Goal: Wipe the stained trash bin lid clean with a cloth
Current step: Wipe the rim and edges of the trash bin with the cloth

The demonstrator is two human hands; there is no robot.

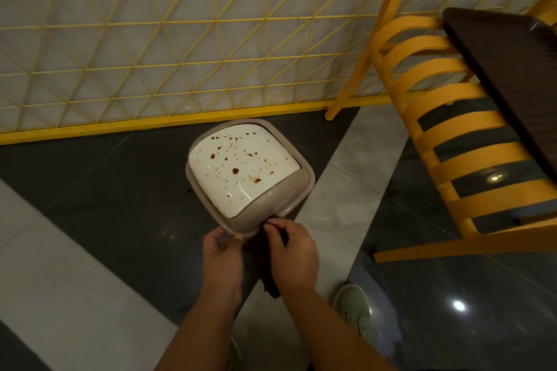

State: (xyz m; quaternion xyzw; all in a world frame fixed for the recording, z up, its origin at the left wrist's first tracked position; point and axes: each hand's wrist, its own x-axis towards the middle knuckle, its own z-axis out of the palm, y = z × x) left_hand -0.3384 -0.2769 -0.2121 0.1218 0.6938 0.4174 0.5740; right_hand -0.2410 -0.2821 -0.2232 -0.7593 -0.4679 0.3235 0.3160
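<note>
— Stains, brown and scattered, covered the white trash bin lid (241,166) at the centre of the frame; the bin stood on the dark floor (105,190) just below a yellow lattice fence (150,39).

— And the hands?

— Both met at the lid's near edge, low centre. The left hand (221,259) curled its fingers on the beige rim; the right hand (291,253) pinched a dark cloth (266,268) that hung between the two wrists.

— Anything else?

— A yellow slatted chair (452,129) filled the right side, and a pale shoe (352,307) showed at lower right.
</note>
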